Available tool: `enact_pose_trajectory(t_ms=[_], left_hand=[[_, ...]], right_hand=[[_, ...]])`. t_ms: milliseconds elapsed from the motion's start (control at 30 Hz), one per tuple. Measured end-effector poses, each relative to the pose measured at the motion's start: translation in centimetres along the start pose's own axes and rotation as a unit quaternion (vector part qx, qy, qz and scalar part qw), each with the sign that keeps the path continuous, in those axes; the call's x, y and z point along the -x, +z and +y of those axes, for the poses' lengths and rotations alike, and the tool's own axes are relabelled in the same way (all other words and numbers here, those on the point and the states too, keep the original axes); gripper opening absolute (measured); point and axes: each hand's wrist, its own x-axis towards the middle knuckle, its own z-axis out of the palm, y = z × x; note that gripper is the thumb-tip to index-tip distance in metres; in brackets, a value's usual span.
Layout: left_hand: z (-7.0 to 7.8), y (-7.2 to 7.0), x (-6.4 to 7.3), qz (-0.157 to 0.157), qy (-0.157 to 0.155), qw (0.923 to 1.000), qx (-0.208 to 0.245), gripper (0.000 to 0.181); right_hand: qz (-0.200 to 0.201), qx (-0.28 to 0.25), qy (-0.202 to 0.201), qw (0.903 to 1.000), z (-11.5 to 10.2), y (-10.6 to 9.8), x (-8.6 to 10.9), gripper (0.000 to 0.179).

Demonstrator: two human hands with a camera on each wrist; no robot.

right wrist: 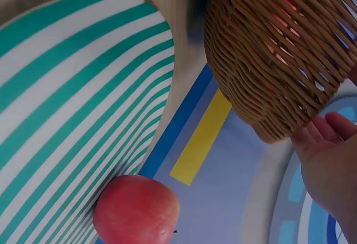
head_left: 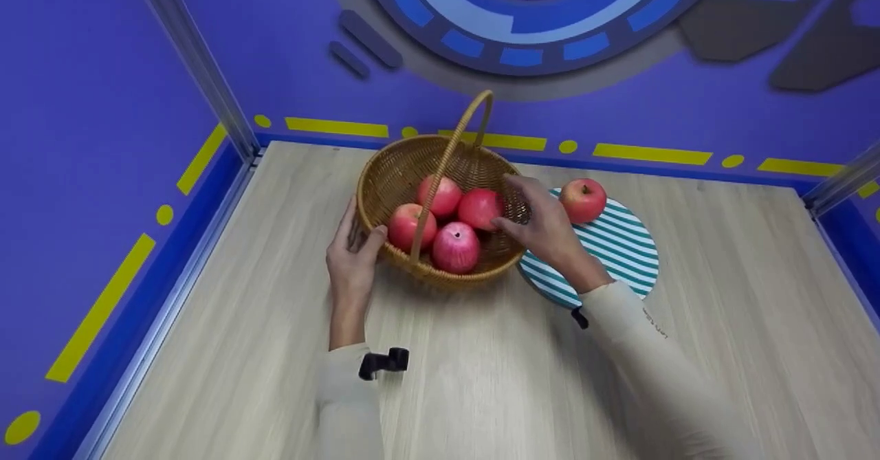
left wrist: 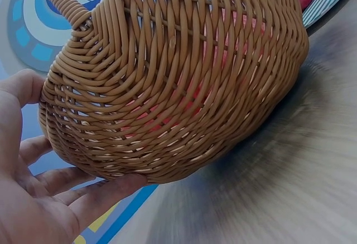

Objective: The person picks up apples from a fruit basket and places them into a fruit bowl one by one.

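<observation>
A brown wicker basket (head_left: 474,278) with an arched handle tilts toward me, several red apples (head_left: 456,247) inside it. My left hand (head_left: 352,267) grips its left side, thumb at the rim. In the left wrist view, the fingers (left wrist: 106,196) of that hand spread under the woven wall. My right hand (head_left: 546,230) reaches over the right rim, thumb and forefinger spread apart. Its thumb tip lies right beside the rightmost apple (head_left: 480,208). The basket wall hides part of this hand in the right wrist view.
Right of the basket, a round board (head_left: 625,250) with green and white stripes lies on the wooden table (head_left: 467,377). One more apple (head_left: 584,200) sits on its far edge. Blue printed panels (head_left: 275,47) stand behind and to the sides of the table.
</observation>
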Motion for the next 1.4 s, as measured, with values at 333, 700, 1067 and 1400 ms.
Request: enact_pose_trajectory(t_ms=[333,700,1067,1400], left_hand=[[0.0,0.0,-0.1,-0.001,0.010,0.9999,-0.005,0.072],[0.3,0.1,0.2,-0.005,0.013,0.9998,-0.018,0.073],[0.5,0.3,0.4,-0.001,0.019,0.9993,-0.031,0.072],[0.5,0.2,0.4,-0.005,0.016,0.9993,-0.033,0.075]], right_hand=[[-0.032,0.026,0.000,0.9992,0.2,1.0,-0.3,0.073],[-0.096,0.040,0.035,0.9940,0.0,0.9,-1.3,0.076],[-0.150,0.082,0.064,0.9832,-0.1,1.1,-2.8,0.075],[-0.157,0.110,0.057,0.9798,0.0,1.3,-3.4,0.073]])
